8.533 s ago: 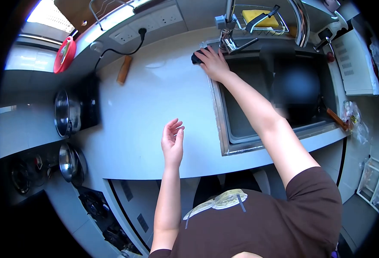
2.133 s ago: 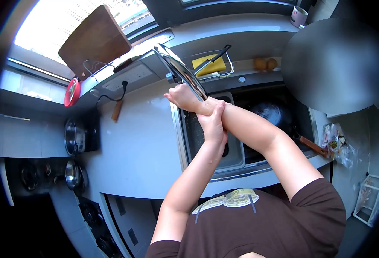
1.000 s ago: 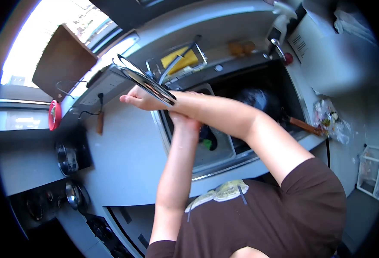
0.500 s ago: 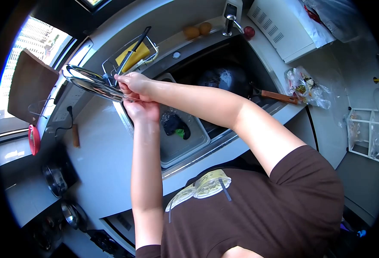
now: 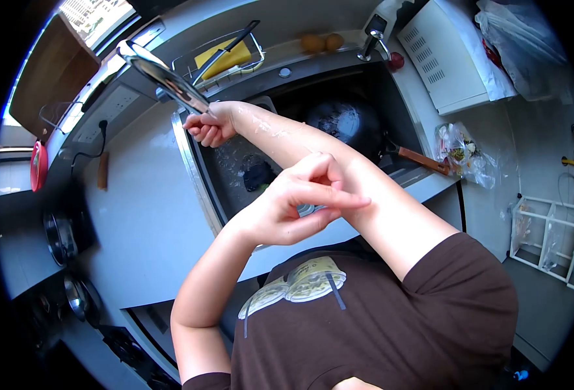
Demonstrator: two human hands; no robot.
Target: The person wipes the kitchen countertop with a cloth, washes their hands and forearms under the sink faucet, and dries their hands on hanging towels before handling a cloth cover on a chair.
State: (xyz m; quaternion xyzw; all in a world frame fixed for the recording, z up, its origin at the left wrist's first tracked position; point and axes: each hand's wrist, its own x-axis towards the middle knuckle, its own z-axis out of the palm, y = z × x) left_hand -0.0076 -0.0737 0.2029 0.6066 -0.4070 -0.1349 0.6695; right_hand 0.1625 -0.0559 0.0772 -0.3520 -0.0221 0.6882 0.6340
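A shiny round pot lid [image 5: 170, 81] is tilted up on edge at the left of the sink, with my right hand [image 5: 210, 127] closed on its lower rim. White suds streak my right forearm. My left hand [image 5: 296, 201] holds nothing; it hovers over or touches the right forearm, index finger stretched and the others partly bent. Beneath my arms, a dark cloth [image 5: 257, 175] lies in the wet left part of the sink. A black wok [image 5: 342, 123] rests in the right part, its wooden handle [image 5: 423, 160] crossing the sink edge.
Behind the sink stand a wire rack [image 5: 257, 55] with a yellow sponge cloth [image 5: 218, 60], and a faucet [image 5: 373, 44]. A plastic bag of scraps [image 5: 466, 153] and a white appliance [image 5: 449, 58] are at right. A cutting board [image 5: 53, 78] leans at left.
My left hand has left the lid and come back toward my body, over my right forearm. The lid stays in my right hand, and the view has shifted a little.
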